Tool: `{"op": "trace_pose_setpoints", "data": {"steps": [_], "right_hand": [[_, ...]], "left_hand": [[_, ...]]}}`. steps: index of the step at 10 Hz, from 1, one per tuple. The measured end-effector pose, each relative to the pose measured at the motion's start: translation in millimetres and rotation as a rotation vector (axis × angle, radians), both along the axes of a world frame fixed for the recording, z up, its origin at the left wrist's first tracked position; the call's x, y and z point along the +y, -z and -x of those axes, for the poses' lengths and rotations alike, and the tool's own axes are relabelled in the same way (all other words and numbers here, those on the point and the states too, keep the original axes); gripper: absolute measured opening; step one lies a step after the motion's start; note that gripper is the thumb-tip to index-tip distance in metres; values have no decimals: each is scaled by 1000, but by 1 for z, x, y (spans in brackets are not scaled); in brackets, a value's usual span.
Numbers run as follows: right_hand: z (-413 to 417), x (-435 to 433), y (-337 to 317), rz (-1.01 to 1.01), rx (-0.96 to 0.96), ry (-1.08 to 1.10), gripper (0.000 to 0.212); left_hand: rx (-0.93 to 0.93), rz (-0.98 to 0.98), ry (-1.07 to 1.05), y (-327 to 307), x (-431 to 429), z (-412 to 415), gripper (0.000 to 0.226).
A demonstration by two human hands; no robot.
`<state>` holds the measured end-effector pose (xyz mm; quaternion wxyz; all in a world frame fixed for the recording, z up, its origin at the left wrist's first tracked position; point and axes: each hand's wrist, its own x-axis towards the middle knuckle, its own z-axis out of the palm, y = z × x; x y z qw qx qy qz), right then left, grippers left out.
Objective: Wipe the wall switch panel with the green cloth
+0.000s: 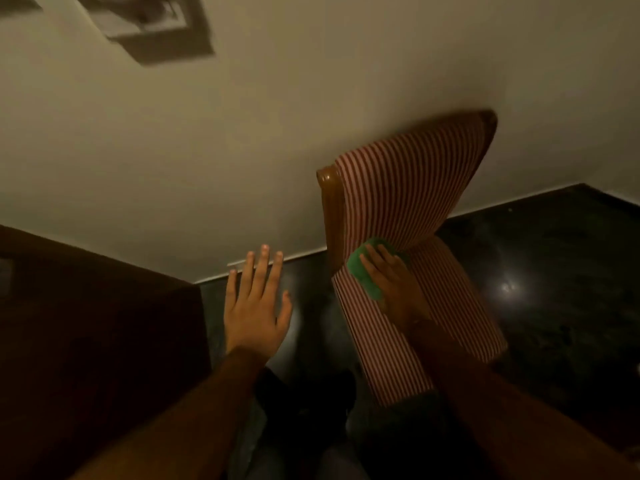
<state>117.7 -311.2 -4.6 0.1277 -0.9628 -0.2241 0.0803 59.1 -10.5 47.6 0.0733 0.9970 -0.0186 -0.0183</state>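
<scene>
The green cloth (365,273) lies on the seat of a red-and-white striped chair (408,188), close to the backrest. My right hand (389,275) rests flat on top of the cloth, fingers over it. Whether the fingers grip it is not clear. My left hand (256,303) hovers open, fingers spread, over the dark floor left of the chair. The wall switch panel (152,26) is blurred at the top left of the cream wall, far above both hands.
A dark wooden cabinet or door (97,327) fills the lower left. The chair stands against the wall (277,116) with its wooden frame (329,209) showing. Glossy dark floor (554,271) spreads to the right. My legs are below.
</scene>
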Motion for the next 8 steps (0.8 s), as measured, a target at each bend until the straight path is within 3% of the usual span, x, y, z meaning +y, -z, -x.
{"op": "trace_pose_setpoints", "data": {"steps": [1, 4, 6, 8], "right_hand": [[5, -19, 59, 106, 209, 49, 86], [11, -38, 169, 217, 464, 271, 84], [31, -12, 187, 327, 482, 307, 109], [18, 7, 143, 354, 431, 327, 96]], "left_hand": [[47, -3, -3, 37, -11, 5, 73], [102, -83, 45, 125, 3, 25, 72], [152, -130, 39, 127, 19, 25, 71], [89, -102, -22, 84, 33, 11, 73]]}}
